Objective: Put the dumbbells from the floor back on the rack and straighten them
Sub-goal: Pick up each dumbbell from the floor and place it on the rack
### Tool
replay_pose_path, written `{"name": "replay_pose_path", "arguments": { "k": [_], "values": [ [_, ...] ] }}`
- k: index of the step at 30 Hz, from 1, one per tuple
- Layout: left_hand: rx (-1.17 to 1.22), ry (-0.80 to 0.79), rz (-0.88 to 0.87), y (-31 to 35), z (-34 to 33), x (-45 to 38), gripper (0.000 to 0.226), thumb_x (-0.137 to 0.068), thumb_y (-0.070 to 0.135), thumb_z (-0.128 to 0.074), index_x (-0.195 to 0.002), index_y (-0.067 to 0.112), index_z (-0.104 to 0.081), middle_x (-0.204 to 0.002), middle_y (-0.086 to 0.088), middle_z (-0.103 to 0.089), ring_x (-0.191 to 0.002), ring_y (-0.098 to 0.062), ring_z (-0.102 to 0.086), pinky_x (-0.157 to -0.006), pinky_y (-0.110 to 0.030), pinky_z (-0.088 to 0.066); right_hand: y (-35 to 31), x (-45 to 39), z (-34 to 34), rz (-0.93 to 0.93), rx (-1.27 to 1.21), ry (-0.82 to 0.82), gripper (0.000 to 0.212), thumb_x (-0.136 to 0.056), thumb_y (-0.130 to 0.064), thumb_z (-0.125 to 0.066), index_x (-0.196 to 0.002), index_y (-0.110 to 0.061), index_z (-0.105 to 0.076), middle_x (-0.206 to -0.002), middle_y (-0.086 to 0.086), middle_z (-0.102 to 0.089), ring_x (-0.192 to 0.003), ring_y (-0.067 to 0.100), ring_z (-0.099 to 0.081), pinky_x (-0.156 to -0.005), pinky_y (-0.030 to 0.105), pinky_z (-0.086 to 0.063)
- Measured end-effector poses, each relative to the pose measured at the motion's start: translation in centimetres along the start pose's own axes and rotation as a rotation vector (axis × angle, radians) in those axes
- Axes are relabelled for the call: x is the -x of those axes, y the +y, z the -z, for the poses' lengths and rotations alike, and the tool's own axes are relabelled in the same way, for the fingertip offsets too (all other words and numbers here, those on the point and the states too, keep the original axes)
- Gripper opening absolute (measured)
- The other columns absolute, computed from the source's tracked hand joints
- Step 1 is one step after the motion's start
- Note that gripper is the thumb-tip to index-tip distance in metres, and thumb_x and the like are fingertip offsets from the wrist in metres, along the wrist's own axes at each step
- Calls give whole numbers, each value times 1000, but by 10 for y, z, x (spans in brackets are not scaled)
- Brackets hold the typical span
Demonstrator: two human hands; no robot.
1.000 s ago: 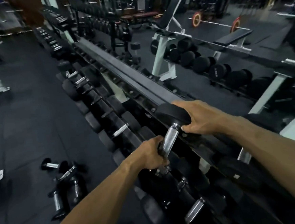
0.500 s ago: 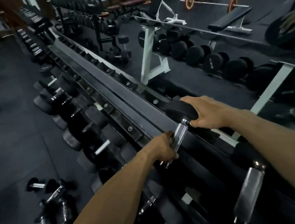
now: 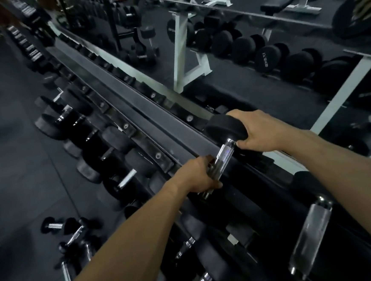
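Since a sec ago you've pushed the dumbbell [image 3: 224, 147] further onto the rack [image 3: 147, 112] top rail, so it's basically seated, just needs squaring imo. Left hand [image 3: 197, 177] fingers wrapped round the knurled chrome handle, right hand [image 3: 260, 131] cupping the matte rubber head. Few more dumbbells on the floor [image 3: 63, 236] tho.
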State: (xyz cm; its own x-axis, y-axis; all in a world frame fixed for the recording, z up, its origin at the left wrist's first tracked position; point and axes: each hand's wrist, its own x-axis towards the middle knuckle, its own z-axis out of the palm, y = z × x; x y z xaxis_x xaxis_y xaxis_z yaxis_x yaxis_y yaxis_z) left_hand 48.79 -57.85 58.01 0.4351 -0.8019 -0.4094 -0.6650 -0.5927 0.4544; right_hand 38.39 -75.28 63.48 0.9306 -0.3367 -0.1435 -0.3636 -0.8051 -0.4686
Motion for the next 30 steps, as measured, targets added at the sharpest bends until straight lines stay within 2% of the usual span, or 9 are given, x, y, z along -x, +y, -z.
{"name": "replay_pose_path", "arguments": {
  "k": [4, 7, 12, 14, 17, 22, 26, 30],
  "values": [
    [-76, 56, 4, 1, 1, 7, 49, -78, 36, -74, -119, 18, -55, -108, -6, -67, -101, -26, -61, -83, -36, -51, -2, 0, 0, -15, 46, -19, 62, -77, -20, -71, -131, -31, -42, -101, -1, -64, -88, 23, -66, -80, 44, -57],
    [-35, 84, 22, -5, 6, 18, 41, -83, 35, -64, -120, 19, -54, -104, -6, -69, -99, -26, -63, -84, -40, -53, -8, 0, 2, -20, 118, -34, 64, -78, -23, -74, -133, -27, -41, -105, 2, -62, -91, 24, -64, -82, 43, -55],
    [-19, 172, 48, -18, 22, 46, 47, -86, 46, -62, -126, 22, -51, -107, -1, -69, -102, -22, -63, -87, -38, -52, -41, -2, 7, 61, 308, 34, 82, -81, -40, -71, -150, -19, -31, -130, 6, -51, -123, 27, -46, -102, 41, -44],
    [-20, 236, 41, -25, 31, 62, 45, -88, 46, -61, -125, 21, -53, -108, 0, -68, -103, -21, -62, -86, -36, -51, -65, -6, 8, 138, 361, 41, 79, -84, -44, -67, -150, -19, -32, -136, 5, -49, -130, 26, -41, -107, 41, -39],
    [-10, 302, 75, -47, 40, 93, 41, -88, 45, -59, -121, 21, -54, -114, -1, -65, -106, -24, -60, -84, -35, -48, -109, -13, 0, 243, 382, 22, 71, -89, -46, -62, -149, -19, -35, -140, 5, -48, -132, 25, -38, -107, 41, -39],
    [10, 353, 220, -118, 31, 161, 53, -86, 53, -57, -129, 23, -47, -128, -4, -58, -112, -24, -58, -90, -42, -49, -194, -21, -42, 370, 427, -63, 68, -94, -46, -54, -150, -17, -31, -145, 9, -44, -134, 29, -37, -107, 44, -38],
    [25, 374, 341, -179, 8, 225, 57, -87, 53, -55, -134, 26, -42, -128, -1, -56, -114, -25, -59, -91, -43, -49, -259, -17, -94, 438, 442, -155, 66, -94, -47, -54, -149, -19, -33, -143, 7, -45, -134, 27, -38, -107, 42, -39],
    [85, 347, 428, -238, -27, 291, 52, -89, 49, -56, -132, 22, -46, -128, -3, -55, -116, -28, -57, -94, -43, -47, -318, -5, -162, 492, 448, -230, 66, -92, -47, -57, -148, -18, -36, -139, 6, -48, -129, 27, -41, -103, 42, -42]
  ]
}}
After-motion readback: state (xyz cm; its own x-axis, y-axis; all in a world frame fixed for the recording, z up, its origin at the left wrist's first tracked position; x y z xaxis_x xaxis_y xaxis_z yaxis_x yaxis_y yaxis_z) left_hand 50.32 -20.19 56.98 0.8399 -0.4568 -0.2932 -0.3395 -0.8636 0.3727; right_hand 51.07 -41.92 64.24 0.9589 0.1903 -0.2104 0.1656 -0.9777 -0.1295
